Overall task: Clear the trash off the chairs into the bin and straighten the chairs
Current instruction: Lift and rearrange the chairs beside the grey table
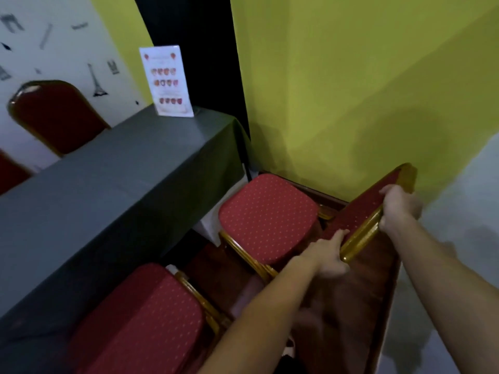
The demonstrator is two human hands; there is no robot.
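Note:
A red dotted chair with a gold frame stands near the yellow wall, its seat (pixel 267 220) bare. Both hands grip its backrest (pixel 370 206): my left hand (pixel 328 259) holds the lower gold edge, my right hand (pixel 399 206) clasps the upper part near the top. A second red chair (pixel 151 319) sits closer to me on the left, partly under the table. No trash or bin is in view.
A long table with a dark grey cloth (pixel 108 190) runs along the left, carrying a standing menu card (pixel 166 81). Another red chair back (pixel 54 114) stands behind it by the white wall. The yellow wall (pixel 351 90) is close behind the held chair.

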